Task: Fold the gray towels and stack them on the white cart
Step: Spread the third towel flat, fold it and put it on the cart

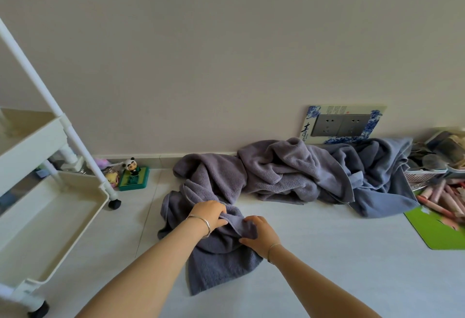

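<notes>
The right hand (259, 234), nearer to the person, lies on a crumpled gray towel (221, 262) with its fingers curled into the cloth, pinching a bunched fold against the thumb. The left hand (208, 213), just beyond it and close beside it, grips the same towel, fingers wrapped over a ridge of fabric and the thumb tucked below. Neither hand is spread wide; both are closed on cloth.

The towel lies on the floor (327, 254) in front of the person. One flat corner reaches toward the near edge of the view and the rest is heaped under the hands.

The step in hand looks like the start of a fold: the person is taking hold of one towel to draw it clear and find its edges. No neat fold shows in it yet. The next move probably calls for lifting or shaking the cloth open, laying it flat on the bare floor, and finding two corners to bring together.

The white cart (50, 222) stands at the left, near the towel but apart from it, and no folded towel shows in the trays that are visible. The task therefore appears to be near its beginning.

Farther off, the towel pile (289, 171) sits rumpled along the foot of the wall (226, 53). Its left end runs down to meet the held towel, so pulling may drag a neighbour along.
</notes>
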Demonstrator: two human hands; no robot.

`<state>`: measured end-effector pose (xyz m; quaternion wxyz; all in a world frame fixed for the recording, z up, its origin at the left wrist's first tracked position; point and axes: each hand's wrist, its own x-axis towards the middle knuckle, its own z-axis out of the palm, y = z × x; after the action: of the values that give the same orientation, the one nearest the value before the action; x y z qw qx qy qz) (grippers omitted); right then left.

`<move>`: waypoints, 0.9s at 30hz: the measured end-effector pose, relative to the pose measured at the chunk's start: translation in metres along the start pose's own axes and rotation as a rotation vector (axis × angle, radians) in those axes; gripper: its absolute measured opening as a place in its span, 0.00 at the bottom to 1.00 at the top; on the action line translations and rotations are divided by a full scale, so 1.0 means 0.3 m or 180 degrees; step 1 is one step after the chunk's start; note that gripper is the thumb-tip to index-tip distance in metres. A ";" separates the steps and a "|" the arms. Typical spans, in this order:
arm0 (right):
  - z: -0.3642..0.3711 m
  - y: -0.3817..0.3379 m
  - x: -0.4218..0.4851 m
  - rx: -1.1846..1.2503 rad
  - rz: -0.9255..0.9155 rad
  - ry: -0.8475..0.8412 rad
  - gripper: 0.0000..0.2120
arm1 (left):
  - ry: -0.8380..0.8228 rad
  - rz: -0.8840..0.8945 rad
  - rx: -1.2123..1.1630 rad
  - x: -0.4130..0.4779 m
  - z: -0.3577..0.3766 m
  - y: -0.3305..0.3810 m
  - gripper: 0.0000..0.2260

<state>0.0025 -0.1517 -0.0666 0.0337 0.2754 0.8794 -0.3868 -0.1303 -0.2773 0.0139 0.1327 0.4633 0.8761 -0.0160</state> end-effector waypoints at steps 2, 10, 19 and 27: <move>-0.003 -0.004 -0.012 -0.0013 -0.0054 -0.0026 0.24 | -0.0014 -0.0002 -0.0248 0.000 -0.021 -0.002 0.12; -0.091 -0.057 -0.100 0.1793 0.0275 -0.0643 0.10 | 0.0346 0.0064 -0.1449 -0.049 -0.093 0.014 0.14; -0.439 -0.211 -0.258 0.3302 -0.0142 -0.0700 0.20 | 0.0150 0.0025 -0.2354 -0.144 -0.154 -0.059 0.22; -0.744 -0.360 -0.468 0.2805 -0.0538 -0.0071 0.18 | 0.0571 0.0856 -0.2850 -0.314 -0.528 0.101 0.21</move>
<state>0.1004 -0.1195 0.1990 -0.1091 0.1864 0.6497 -0.7289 -0.0897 -0.3123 0.1927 0.2440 0.4694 0.7371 0.4205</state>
